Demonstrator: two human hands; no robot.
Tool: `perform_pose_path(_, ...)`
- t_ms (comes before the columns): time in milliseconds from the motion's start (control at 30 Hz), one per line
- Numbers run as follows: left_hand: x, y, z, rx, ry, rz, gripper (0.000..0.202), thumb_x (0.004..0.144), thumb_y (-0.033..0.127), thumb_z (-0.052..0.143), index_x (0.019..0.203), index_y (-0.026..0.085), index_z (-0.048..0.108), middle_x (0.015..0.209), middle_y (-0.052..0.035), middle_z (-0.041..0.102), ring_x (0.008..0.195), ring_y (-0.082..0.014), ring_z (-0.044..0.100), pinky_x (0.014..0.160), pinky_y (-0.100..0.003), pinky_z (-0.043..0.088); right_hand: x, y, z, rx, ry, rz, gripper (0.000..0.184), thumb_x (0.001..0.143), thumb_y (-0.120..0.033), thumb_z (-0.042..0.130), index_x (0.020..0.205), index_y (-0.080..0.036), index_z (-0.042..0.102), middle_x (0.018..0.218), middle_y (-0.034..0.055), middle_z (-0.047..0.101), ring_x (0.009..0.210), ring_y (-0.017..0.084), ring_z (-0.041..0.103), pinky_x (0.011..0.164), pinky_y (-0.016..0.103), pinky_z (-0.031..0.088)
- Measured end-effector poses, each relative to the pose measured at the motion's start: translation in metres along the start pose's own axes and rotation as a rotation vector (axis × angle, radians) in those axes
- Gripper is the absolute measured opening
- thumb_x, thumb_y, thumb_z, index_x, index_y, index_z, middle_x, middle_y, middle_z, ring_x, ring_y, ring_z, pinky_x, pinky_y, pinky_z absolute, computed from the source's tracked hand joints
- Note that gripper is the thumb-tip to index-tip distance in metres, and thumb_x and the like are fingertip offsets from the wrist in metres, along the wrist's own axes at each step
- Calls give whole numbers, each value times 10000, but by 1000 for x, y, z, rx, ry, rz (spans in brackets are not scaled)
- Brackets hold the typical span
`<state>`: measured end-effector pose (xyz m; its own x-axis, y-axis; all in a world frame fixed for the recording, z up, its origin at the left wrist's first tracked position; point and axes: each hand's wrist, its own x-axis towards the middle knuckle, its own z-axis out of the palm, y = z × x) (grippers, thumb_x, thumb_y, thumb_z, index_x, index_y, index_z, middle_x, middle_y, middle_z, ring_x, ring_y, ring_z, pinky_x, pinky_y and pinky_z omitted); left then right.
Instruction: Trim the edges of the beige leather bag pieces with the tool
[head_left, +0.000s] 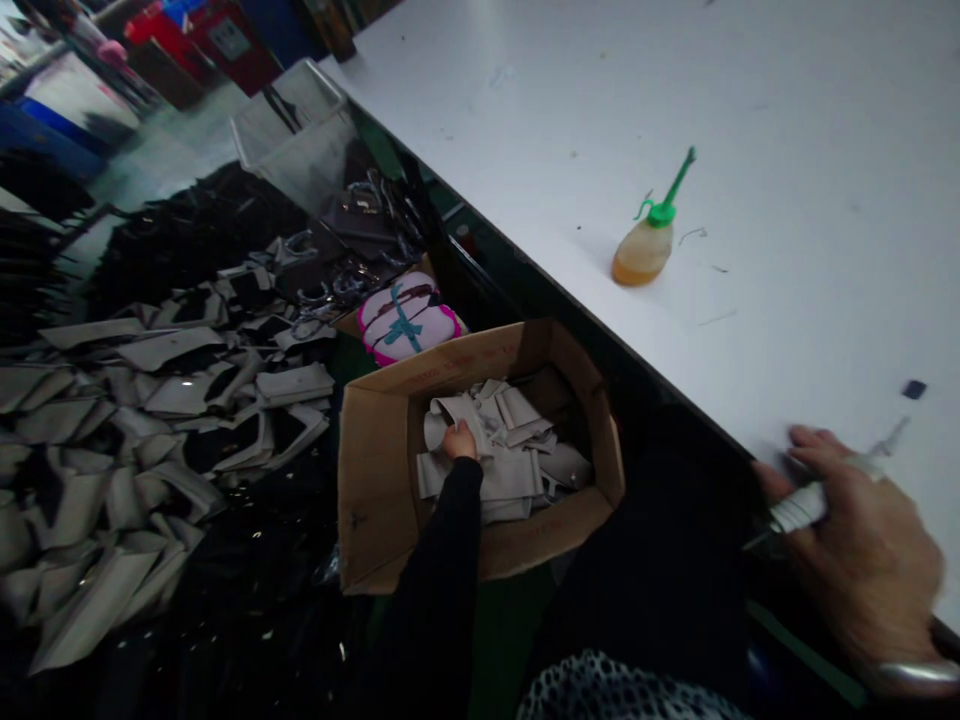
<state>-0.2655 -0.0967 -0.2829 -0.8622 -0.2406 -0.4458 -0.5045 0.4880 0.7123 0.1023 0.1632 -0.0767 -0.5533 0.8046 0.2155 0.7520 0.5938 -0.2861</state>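
My left hand (460, 441) reaches down into an open cardboard box (373, 490), its fingers closed on a light-grey, leather-like piece (466, 412). More flat grey pieces (514, 472) lie loosely piled around it in the box. At the edge of the white table, my right hand (862, 545) is wrapped round a slim tool with a white-wrapped handle (799, 508). A thin pointed end sticks out from the handle; the tool's exact kind is unclear and the hand is slightly blurred. A bracelet circles the right wrist.
On the white table (750, 80) stands a squeeze bottle (645, 250) with a green spout and amber liquid. A small dark square (914, 389) lies farther right. Grey bag-like pieces (172, 385) cover the left floor. Behind the box are a pink-edged bundle (409, 318) and a pale bin (292, 135).
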Motion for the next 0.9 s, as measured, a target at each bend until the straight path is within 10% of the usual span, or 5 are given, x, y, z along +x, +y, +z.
perform_pose_path(233, -99, 32, -63, -75, 83, 412, 357, 959, 347, 614, 648, 173, 627, 667, -21, 631, 811, -214, 629, 788, -307, 484, 0, 8, 3, 123, 29, -88, 481, 1029, -487, 535, 1376, -167, 627, 1404, 195, 655, 1251, 383, 644, 978, 515, 559)
perform_pose_path(433, -164, 107, -142, -339, -27, 735, 543, 910, 617, 577, 563, 199, 563, 543, 5, 531, 571, -158, 492, 626, -294, 414, -21, 10, -22, 541, 118, 11, 498, 986, -580, 579, 1302, -202, 656, 1319, 140, 716, 1203, 337, 688, 1011, 509, 554)
perform_pose_path(633, -241, 194, -180, -539, -782, 1242, 707, 856, 682, 670, 376, 193, 498, 380, -3, 419, 400, -122, 421, 531, -311, 403, -64, -7, -95, 915, 96, 45, 417, 945, -564, 697, 1234, -265, 662, 1309, 88, 724, 1187, 286, 697, 1019, 477, 562)
perform_pose_path(767, -310, 226, -156, -573, -1230, 1418, 739, 944, 635, 587, 355, 205, 470, 352, 4, 384, 360, -133, 427, 538, -353, 460, -89, -16, -151, 1047, 164, -94, 372, 934, -493, 761, 1211, -276, 643, 1364, 88, 702, 1274, 286, 668, 1102, 488, 528)
perform_pose_path(900, -385, 217, -117, -589, -1624, 1326, 727, 998, 547, 537, 377, 199, 390, 350, 16, 367, 347, -114, 376, 508, -326, 424, -114, -18, -196, 1011, 221, -228, 387, 931, -496, 769, 1223, -287, 624, 1384, 87, 689, 1273, 269, 669, 1086, 435, 545)
